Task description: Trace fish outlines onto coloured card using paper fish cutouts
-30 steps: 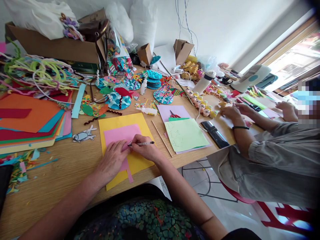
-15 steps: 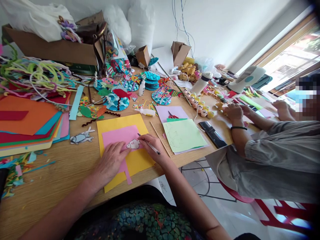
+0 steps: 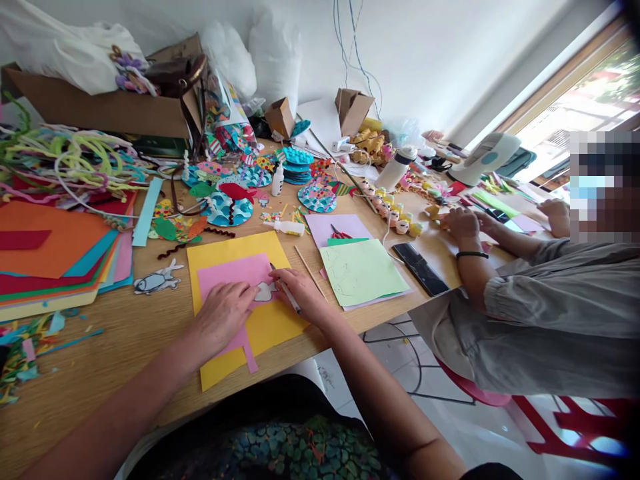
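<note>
A pink sheet (image 3: 235,273) lies on a yellow sheet (image 3: 227,247) at the wooden table's near edge. My left hand (image 3: 223,313) rests flat on the pink sheet, fingers spread, fingertips touching a small grey paper fish cutout (image 3: 265,291). My right hand (image 3: 300,291) is closed around a pen (image 3: 286,293), whose tip points up and left along the fish's right side. A second fish cutout (image 3: 157,281) lies to the left on the bare wood.
A stack of coloured paper (image 3: 55,257) sits at left, paper scraps (image 3: 25,347) in front of it. Green sheets (image 3: 360,270), a stick (image 3: 310,270), a glue bottle (image 3: 287,227) and a dark phone (image 3: 419,267) lie to the right. Another person's hands (image 3: 463,223) work at far right.
My right hand swung the pen from lying across the pink sheet to the fish cutout's right side. The fish cutout came into sight between my hands. The left hand stayed on the pink sheet.
</note>
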A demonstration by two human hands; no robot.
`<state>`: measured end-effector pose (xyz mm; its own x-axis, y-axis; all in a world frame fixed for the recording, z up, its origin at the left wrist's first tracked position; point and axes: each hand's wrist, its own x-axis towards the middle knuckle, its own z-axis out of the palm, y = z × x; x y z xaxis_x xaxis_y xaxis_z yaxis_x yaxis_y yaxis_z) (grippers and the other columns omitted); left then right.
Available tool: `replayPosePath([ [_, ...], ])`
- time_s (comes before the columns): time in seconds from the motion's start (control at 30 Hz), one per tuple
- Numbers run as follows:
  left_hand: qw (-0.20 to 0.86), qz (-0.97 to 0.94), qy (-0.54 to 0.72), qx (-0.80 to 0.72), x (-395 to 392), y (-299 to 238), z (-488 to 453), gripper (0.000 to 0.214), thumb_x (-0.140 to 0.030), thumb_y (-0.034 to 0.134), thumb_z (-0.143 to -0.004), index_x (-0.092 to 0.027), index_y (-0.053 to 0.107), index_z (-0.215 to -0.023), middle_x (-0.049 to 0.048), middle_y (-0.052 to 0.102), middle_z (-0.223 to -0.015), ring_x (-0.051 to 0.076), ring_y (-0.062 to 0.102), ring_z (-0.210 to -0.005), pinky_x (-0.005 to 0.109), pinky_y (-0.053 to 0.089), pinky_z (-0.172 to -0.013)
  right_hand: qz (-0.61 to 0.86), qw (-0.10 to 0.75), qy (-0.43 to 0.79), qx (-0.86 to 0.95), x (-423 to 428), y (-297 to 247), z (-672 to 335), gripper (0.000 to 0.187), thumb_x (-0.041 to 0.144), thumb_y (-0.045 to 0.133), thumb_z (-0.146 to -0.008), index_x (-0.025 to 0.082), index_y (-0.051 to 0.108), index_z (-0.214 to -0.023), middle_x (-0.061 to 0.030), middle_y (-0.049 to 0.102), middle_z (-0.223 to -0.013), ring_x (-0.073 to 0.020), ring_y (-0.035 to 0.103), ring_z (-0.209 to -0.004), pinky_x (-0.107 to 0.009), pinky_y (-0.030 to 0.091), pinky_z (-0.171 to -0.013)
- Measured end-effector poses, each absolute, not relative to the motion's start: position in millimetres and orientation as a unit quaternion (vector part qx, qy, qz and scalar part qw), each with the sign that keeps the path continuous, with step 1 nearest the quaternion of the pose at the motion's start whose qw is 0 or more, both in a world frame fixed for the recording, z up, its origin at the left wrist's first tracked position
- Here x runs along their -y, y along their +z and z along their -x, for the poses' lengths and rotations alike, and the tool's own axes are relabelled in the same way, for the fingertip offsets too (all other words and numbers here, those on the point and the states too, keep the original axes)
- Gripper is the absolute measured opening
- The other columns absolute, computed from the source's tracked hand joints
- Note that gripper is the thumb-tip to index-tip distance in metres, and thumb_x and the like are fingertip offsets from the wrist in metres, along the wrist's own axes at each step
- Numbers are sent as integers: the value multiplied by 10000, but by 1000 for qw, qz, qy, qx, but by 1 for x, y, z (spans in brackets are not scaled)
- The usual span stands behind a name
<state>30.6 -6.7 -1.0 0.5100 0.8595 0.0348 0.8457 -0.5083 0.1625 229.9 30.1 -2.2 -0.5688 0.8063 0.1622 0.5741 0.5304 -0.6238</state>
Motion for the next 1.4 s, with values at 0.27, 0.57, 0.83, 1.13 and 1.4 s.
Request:
replayPosePath([
  [0.27, 104, -856, 86, -498, -10, -3, -43, 401, -168, 596, -754, -157, 501, -1143, 91, 567, -1102, 238, 507, -1050, 371, 432, -884, 420, 227, 245, 844, -30, -3, -228, 291, 118, 492, -796, 160, 545, -1079, -97, 621, -1026, -189, 564, -955, -325, 425, -849],
  [0.57, 90, -859, 161, -479, 3, 6, -20, 304, -190, 520, -808, -195, 545, -1111, 75, 602, -1049, 222, 552, -983, 371, 454, -862, 400, 322, 284, 810, -13, 15, -227, 310, 207, 554, -780, 179, 528, -1088, -88, 611, -1019, -170, 566, -928, -301, 438, -811],
  [0.83, 7, -811, 140, -567, 44, -9, 71, 383, -392, 315, -880, -200, 554, -1107, 102, 600, -1015, 273, 569, -961, 413, 474, -815, 487, 350, 444, 666, 3, 13, -211, 161, 186, 433, -789, 173, 571, -871, 11, 586, -678, -103, 551, -637, -215, 414, -598],
  [1.13, 0, -823, 149, -548, 46, -3, 56, 358, -289, 289, -887, -196, 562, -1100, 87, 587, -1128, 241, 538, -1055, 407, 439, -925, 484, 341, 416, 690, 1, -15, -192, 94, 192, 447, -762, 183, 532, -800, 22, 572, -686, -98, 512, -609, -207, 381, -561],
  [1.4, 80, -862, 127, -484, 26, -12, -3, 408, -49, 285, -812, -132, 598, -1061, 108, 619, -1101, 202, 550, -1049, 356, 458, -917, 495, 330, 385, 706, 3, -11, -190, 131, 173, 468, -748, 195, 579, -814, 16, 636, -738, -107, 565, -647, -210, 425, -600],
])
